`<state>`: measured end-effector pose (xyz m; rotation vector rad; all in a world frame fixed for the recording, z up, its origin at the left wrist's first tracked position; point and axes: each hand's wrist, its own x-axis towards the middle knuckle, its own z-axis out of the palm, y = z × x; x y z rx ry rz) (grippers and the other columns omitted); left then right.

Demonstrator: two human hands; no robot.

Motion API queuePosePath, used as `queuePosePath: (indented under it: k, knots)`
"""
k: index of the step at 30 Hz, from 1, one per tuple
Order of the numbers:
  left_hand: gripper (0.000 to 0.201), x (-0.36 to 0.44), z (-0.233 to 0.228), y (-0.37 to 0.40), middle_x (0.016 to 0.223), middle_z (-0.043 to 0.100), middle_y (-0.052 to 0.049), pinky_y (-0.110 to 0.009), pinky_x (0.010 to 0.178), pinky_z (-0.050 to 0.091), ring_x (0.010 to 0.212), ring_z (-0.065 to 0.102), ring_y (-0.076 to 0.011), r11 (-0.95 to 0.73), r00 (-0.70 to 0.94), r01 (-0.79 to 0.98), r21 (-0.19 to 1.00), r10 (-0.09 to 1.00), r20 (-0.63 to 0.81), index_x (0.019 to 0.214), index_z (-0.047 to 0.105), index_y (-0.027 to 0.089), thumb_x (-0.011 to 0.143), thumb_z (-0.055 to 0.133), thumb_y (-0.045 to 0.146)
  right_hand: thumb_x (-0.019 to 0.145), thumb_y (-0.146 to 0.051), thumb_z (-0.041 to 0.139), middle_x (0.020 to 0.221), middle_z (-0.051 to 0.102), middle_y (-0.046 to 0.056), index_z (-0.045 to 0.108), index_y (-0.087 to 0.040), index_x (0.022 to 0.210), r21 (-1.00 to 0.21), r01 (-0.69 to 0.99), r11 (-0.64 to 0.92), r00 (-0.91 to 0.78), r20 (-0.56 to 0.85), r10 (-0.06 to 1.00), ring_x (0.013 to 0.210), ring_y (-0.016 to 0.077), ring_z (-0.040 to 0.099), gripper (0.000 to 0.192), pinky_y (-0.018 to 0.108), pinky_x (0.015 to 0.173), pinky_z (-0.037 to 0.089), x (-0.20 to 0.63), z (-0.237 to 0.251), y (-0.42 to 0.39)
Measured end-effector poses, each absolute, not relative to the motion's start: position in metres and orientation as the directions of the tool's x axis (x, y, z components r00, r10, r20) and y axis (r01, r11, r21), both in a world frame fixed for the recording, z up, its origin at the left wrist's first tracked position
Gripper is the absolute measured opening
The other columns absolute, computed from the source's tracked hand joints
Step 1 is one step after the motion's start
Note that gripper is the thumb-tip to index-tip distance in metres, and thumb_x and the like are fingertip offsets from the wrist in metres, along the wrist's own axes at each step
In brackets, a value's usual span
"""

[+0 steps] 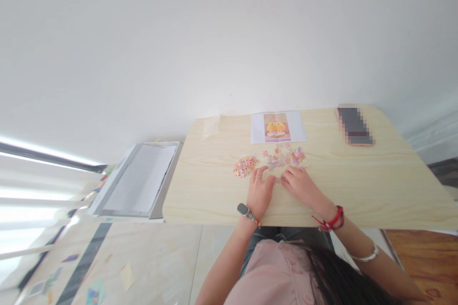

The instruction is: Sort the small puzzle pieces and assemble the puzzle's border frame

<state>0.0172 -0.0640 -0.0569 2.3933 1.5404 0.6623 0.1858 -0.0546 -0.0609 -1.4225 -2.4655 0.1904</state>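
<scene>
Low over the wooden table, my left hand [261,192] has its fingers apart, the thumb reaching towards a few small pale pink jigsaw puzzle pieces [278,180]. From the other side, the curled fingers of my right hand [304,186] close on the right end of these pieces; the exact grip is partly hidden. A heap of orange and pink puzzle pieces [244,166] lies just beyond my left fingertips. Pink and purple loose pieces [284,156] are spread in front of both hands. Behind them rests a sheet with a printed picture of a yellow figure [275,128].
The table [207,195] stands against a white wall. A clear plastic bag [211,126] lies at its back left, a phone [355,125] at its back right. Left of the table, papers [143,178] sit in a grey tray-like holder.
</scene>
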Motion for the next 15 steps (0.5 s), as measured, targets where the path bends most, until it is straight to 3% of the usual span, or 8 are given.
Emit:
queuePosePath:
  k: [5, 12, 15]
  knots:
    - [0.025, 0.018, -0.056, -0.073, 0.119, 0.045, -0.006, -0.045, 0.090, 0.045, 0.109, 0.042, -0.0233, -0.429, 0.355, 0.818, 0.383, 0.901, 0.249, 0.097, 0.061, 0.027, 0.083, 0.049, 0.012, 0.082, -0.017, 0.052, 0.079, 0.059, 0.005, 0.060, -0.019, 0.078, -0.325, 0.812, 0.484, -0.444, 0.193, 0.875, 0.080, 0.0193, 0.055, 0.009, 0.034, 0.074, 0.038, 0.187, -0.061, -0.055]
    - [0.031, 0.022, -0.057, -0.083, 0.126, 0.045, -0.009, -0.044, 0.079, 0.048, 0.113, 0.041, -0.0290, -0.447, 0.412, 0.875, 0.184, 0.889, 0.198, 0.109, 0.053, 0.026, 0.082, 0.049, 0.010, 0.084, -0.021, 0.049, 0.080, 0.061, 0.005, 0.063, -0.020, 0.082, -0.413, 0.802, 0.431, -0.370, 0.222, 0.902, 0.077, 0.0192, 0.056, 0.013, 0.034, 0.072, 0.042, 0.186, -0.070, -0.061]
    - [0.027, 0.022, -0.058, -0.081, 0.126, 0.045, -0.009, -0.043, 0.078, 0.049, 0.114, 0.040, -0.0284, -0.466, 0.437, 0.869, 0.164, 0.880, 0.188, 0.105, 0.054, 0.025, 0.083, 0.047, 0.011, 0.085, -0.021, 0.046, 0.087, 0.062, 0.007, 0.063, -0.020, 0.091, -0.407, 0.819, 0.404, -0.319, 0.263, 0.911, 0.082, 0.0207, 0.057, 0.018, 0.036, 0.073, 0.044, 0.187, -0.075, -0.068]
